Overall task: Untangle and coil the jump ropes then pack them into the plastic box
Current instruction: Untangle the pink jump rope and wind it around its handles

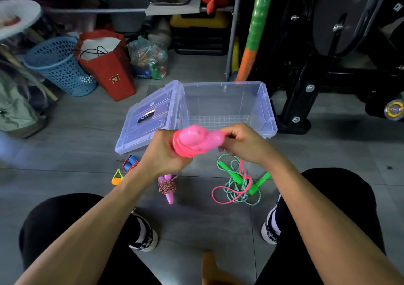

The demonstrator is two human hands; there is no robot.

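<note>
My left hand (pixel 162 153) grips the pink jump rope handles (pixel 197 140), with pink cord wound round them. My right hand (pixel 242 144) pinches the pink cord at the bundle's right end; the loose pink cord (pixel 227 192) trails down to the floor. It lies across a green-handled rope (pixel 240 184) in a loose tangle. A clear plastic box (pixel 269 118) stands open just beyond my hands, its lid (pixel 148 118) leaning at its left side. On the floor lie a coiled pink-handled rope (pixel 167 186) and a coiled blue-handled rope (pixel 130 163).
A small orange and yellow item (pixel 117 178) lies left of the coiled ropes. A blue basket (pixel 60 66), a red bag (pixel 107 64) and a bag of clutter (pixel 149 58) stand behind. Black exercise equipment (pixel 328 66) fills the right. My knees and shoes flank the grey floor.
</note>
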